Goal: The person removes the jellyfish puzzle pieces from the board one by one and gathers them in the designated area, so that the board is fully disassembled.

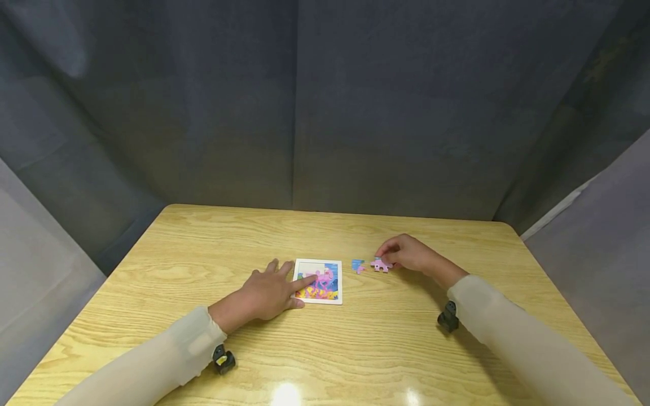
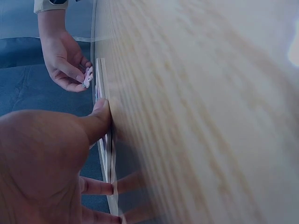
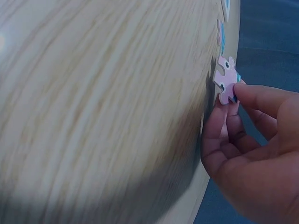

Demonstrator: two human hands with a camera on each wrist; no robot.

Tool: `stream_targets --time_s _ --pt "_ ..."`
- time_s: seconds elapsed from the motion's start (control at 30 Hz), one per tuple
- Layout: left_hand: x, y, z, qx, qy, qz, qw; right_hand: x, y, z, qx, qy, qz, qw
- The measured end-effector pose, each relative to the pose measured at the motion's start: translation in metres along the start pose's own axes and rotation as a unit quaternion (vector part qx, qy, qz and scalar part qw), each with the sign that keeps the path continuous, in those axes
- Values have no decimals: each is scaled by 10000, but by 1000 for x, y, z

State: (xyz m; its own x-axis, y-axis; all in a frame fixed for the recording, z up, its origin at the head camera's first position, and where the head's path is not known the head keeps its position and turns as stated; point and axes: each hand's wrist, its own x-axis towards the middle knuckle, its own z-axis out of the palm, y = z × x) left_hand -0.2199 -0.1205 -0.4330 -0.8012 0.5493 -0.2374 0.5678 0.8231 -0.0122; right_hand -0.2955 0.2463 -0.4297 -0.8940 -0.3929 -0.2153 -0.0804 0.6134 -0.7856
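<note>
I wear long sleeves in a plain pale cream, the left sleeve (image 1: 147, 361) and the right sleeve (image 1: 513, 332) alike; each ends in a cuff near the wrist, the left cuff (image 1: 200, 335) softly creased; beyond them my left hand (image 1: 268, 294) and right hand (image 1: 408, 254) are bare; at my left wrist sits a small black device (image 1: 225, 362), knobbly, with a yellow patch (image 1: 222, 360); at my right sits a second black device (image 1: 448, 317), similarly compact, its finer details too small to tell.

A piece (image 1: 358, 265) lies right of frame (image 1: 340, 282) (on table (image 1: 330, 349)).
</note>
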Motion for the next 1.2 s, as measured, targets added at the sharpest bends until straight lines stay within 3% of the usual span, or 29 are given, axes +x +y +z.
stream_targets --time_s 0.77,1.2 --pt "0 1 -2 -50 -77 -28 10000 2 3 -2 -320 70 -37 9995" --pt "0 0 -2 -11 -36 -9 10000 8 -9 7 -240 -75 -323 9992"
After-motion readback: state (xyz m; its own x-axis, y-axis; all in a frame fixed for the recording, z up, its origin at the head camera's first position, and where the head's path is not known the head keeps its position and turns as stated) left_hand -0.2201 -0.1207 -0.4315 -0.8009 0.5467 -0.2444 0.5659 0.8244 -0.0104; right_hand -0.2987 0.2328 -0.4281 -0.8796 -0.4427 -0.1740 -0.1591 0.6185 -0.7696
